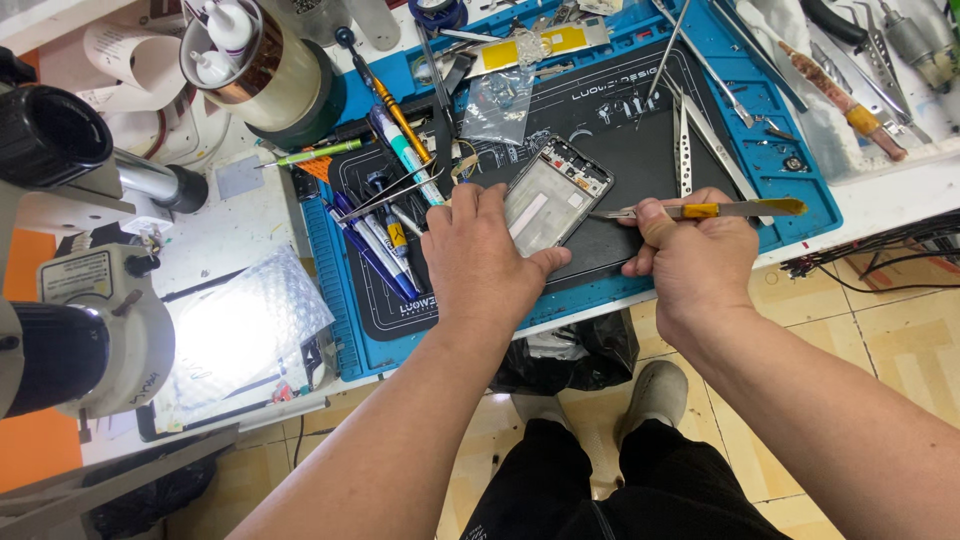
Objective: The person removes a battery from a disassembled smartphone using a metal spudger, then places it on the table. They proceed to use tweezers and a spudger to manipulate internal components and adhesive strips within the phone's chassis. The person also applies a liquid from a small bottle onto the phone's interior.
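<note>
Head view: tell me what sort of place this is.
Most likely a phone repair bench: an opened phone frame on a blue repair mat, tweezers in the right hand, and a microscope beside it.

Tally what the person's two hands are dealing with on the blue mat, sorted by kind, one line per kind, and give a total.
Hands: 2, the left hand and the right hand
Phone frames: 1, the phone frame steadied under the left hand
Tweezers in hand: 1, the tweezers with a yellow band, gripped by the right hand, tip at the frame's edge
Blue mat: 1
Total: 5
</note>
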